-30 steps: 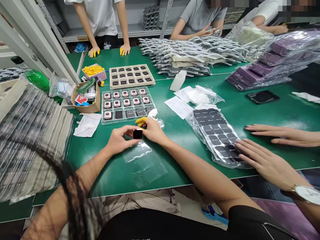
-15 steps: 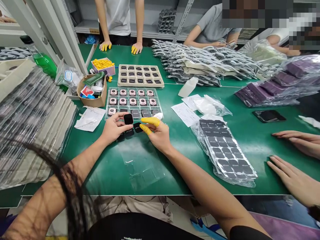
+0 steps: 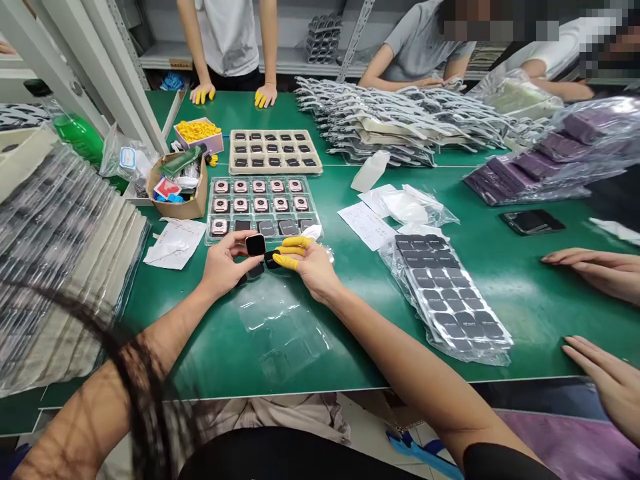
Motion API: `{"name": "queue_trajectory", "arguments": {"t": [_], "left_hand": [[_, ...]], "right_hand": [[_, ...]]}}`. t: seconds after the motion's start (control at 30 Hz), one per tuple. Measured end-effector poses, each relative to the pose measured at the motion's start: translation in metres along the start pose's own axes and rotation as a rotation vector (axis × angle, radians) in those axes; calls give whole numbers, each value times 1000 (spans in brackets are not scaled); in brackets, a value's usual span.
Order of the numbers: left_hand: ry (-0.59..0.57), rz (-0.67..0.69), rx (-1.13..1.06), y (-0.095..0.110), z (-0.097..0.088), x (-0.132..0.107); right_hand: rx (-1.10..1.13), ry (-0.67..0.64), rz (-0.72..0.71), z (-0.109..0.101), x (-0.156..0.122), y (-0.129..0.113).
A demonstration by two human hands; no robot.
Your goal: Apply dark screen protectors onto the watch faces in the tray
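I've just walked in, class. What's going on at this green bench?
The person's left hand holds a small, square device with a glossy black face. Their right hand, wearing yellow finger covers, pinches a small, black, rounded-square piece close beside it. Just beyond, a clear plastic tray holds pink-edged square watch bodies and dark square pieces.

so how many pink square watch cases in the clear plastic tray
11 pink square watch cases in the clear plastic tray: five in the far row, five in the middle, one at the near row's left end. The left hand overlaps the near edge, seemingly hiding none.
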State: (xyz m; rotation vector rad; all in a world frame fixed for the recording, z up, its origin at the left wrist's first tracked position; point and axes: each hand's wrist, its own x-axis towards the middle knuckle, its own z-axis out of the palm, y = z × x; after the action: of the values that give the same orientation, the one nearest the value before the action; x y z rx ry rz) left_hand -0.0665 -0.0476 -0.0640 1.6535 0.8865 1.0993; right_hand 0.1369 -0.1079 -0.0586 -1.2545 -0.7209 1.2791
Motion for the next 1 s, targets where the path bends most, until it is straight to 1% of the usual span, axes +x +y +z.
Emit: {"name": "queue_trajectory", "arguments": {"t": [0.1, 0.17, 0.33, 0.5, 0.57, 0.63, 0.7, 0.73, 0.77, 0.8, 0.83, 0.87, 0.93, 0.97, 1.0], "left_hand": [[31, 45, 39, 7, 1, -1], [64, 18, 21, 11, 1, 0], [105, -177, -109, 13, 0, 9], [129, -358, -181, 19, -2, 15], [138, -437, -201, 22, -3, 16], [140, -493, -207, 22, -4, 17], [148, -499, -168, 22, -5, 17], [149, -485, -122, 22, -6, 17], [144, -456, -49, 22, -6, 15], [140, -401, 56, 22, -6, 13], [138, -317, 185, 23, -5, 10], [135, -210, 323, 24, -5, 7], [120, 4, 535, 25, -2, 0], [97, 63, 568, 25, 0, -3], [60, 72, 540, 25, 1, -5]], "right_hand": [[-13, -10, -54, 2, 3, 2], [-40, -40, -113, 3, 7, 4], [-155, -136, -240, 1, 15, 9], [-392, -165, -491, -3, 19, 11], [-472, -194, -611, -6, 20, 7], [-505, -228, -726, -10, 20, -1], [-468, -294, -775, -17, 16, -13], [-387, -342, -738, -21, 14, -20], [-273, -390, -663, -25, 12, -27], [-149, -428, -568, -29, 9, -32], [-40, -447, -476, -31, 7, -36], [40, -442, -399, -31, 4, -38], [88, -377, -286, -27, 2, -36], [87, -325, -239, -22, 1, -32], [96, -274, -181, -16, 1, -28]]}}
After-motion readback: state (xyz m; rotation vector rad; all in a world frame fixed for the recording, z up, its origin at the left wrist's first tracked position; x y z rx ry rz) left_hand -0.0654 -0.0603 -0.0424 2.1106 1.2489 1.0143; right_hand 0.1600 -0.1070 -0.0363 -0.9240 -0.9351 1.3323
